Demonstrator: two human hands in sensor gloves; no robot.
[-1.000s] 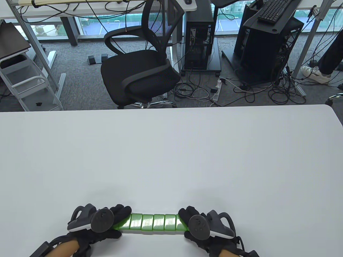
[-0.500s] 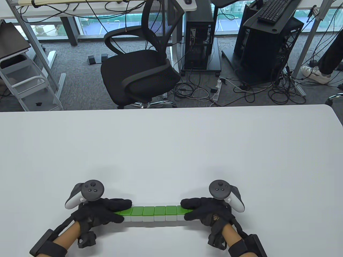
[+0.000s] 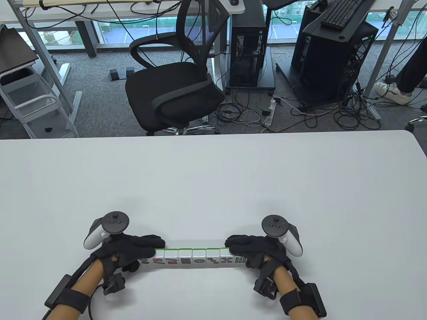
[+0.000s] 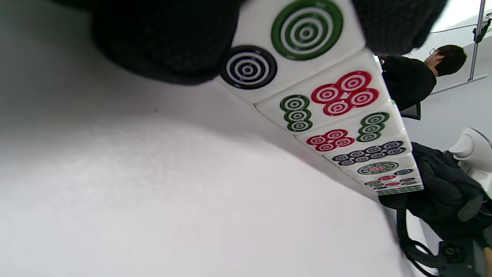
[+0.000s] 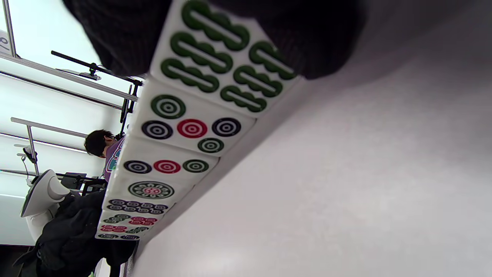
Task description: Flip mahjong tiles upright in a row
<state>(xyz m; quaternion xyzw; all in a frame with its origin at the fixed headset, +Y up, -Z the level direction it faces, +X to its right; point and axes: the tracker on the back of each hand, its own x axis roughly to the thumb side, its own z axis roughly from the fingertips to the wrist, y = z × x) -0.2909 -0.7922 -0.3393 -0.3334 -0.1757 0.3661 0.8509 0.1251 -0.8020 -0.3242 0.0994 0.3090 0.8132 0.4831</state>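
A row of several mahjong tiles [image 3: 192, 257] stands upright near the table's front edge, green backs away from me and printed faces toward me. My left hand [image 3: 144, 250] grips the row's left end, fingers over the top and thumb in front. My right hand [image 3: 239, 251] grips the right end the same way. In the left wrist view the gloved fingers [image 4: 165, 42] hold the nearest circle tile of the row [image 4: 338, 111]. In the right wrist view the fingers [image 5: 119, 34] hold the green bamboo tile at the near end of the row [image 5: 184, 130].
The white table [image 3: 213, 186] stretches far ahead to its back edge. A black office chair [image 3: 173, 86] stands on the floor beyond that edge, with desks, computer towers and cables behind it.
The row lay with its green backs up; both hands tipped it over together. It now stands with faces toward me, and the hands have turned so the trackers point away.
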